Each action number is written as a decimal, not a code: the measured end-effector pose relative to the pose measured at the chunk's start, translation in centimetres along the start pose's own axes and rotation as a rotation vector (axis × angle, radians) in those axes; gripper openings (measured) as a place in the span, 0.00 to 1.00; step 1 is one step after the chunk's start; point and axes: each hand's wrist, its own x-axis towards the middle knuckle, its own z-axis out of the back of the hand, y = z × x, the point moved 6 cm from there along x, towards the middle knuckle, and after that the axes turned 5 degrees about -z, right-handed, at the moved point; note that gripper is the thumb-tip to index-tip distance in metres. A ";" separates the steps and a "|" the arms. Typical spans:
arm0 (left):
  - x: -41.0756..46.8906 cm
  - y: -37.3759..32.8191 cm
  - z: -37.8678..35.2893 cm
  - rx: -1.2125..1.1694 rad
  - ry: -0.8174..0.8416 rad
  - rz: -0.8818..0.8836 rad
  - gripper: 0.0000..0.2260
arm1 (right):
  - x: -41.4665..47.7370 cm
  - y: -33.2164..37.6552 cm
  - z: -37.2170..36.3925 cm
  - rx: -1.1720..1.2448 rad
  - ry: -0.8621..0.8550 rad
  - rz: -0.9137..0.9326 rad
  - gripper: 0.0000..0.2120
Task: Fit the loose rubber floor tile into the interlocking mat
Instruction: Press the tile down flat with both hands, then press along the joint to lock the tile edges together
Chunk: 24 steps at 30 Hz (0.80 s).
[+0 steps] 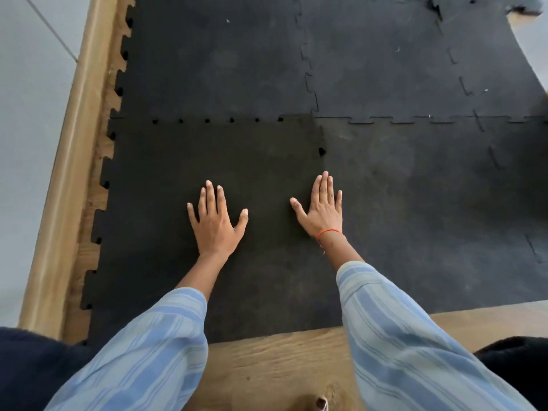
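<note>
A loose rubber tile (207,161), darker than the pieces around it, lies flat at the near left corner of the interlocking mat (415,188), on a wooden floor (267,366). Its far edge meets the neighbouring tile (222,63) along a seam where a row of small dark gaps shows, so the teeth there look not yet fully seated; one more gap shows at the right seam near the far corner. Its toothed left edge lies free over the wood beside a pale skirting board (74,143).

The left hand (215,223) rests palm down near the tile's middle, fingers spread, gripping nothing. The right hand (321,209) lies flat and spread at the tile's right edge, about on the seam with the next tile, an orange thread (329,231) round its wrist. Both striped blue sleeves (142,351) reach in from the near edge.

The tile looks dense and fairly heavy, with a matte, grippy surface that should not slide under a palm. It appears flexible rather than rigid, likely to bend if lifted by a corner, and not fragile. The likely way to handle it is by pressure from flat palms along the seams, working tooth by tooth, or by a grip on the free left edge to shift it.

At the mat's far right corner another piece (436,7) curls up.
</note>
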 end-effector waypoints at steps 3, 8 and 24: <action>0.7 0.1 0.1 0.012 -0.041 -0.063 0.34 | 0.1 -0.1 -0.3 -0.036 -0.024 0.001 0.43; 3.6 0.6 0.6 -0.060 -0.090 -0.172 0.31 | 3.7 1.3 1.3 0.083 0.041 0.011 0.42; 7.7 4.0 1.6 -0.029 -0.122 -0.209 0.29 | 11.9 3.3 3.3 -0.088 0.059 0.018 0.42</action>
